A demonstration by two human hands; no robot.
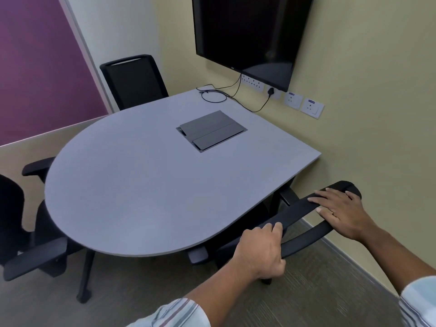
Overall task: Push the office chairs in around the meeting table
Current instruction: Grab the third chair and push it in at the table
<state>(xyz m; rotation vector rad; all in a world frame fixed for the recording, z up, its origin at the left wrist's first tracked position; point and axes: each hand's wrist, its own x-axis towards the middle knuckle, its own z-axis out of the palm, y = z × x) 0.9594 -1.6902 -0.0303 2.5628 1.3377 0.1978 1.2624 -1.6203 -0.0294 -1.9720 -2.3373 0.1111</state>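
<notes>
A grey meeting table [132, 190], rounded at the near end, stands against the right wall. A black office chair [304, 208] sits at its near right side, seat under the tabletop. My left hand [262, 251] grips the top edge of its backrest. My right hand [339, 211] lies flat on the same top edge, fingers spread, further right. A second black chair [133, 81] is tucked in at the far side. A third black chair [35, 258] stands at the left, its armrests near the table edge.
A dark screen [250, 36] hangs on the right wall above sockets [304, 103]. Cables [214, 94] lie on the table's far corner, and a closed dark cable box [211, 131] is set in the top. A table leg [86, 277] stands on the carpet.
</notes>
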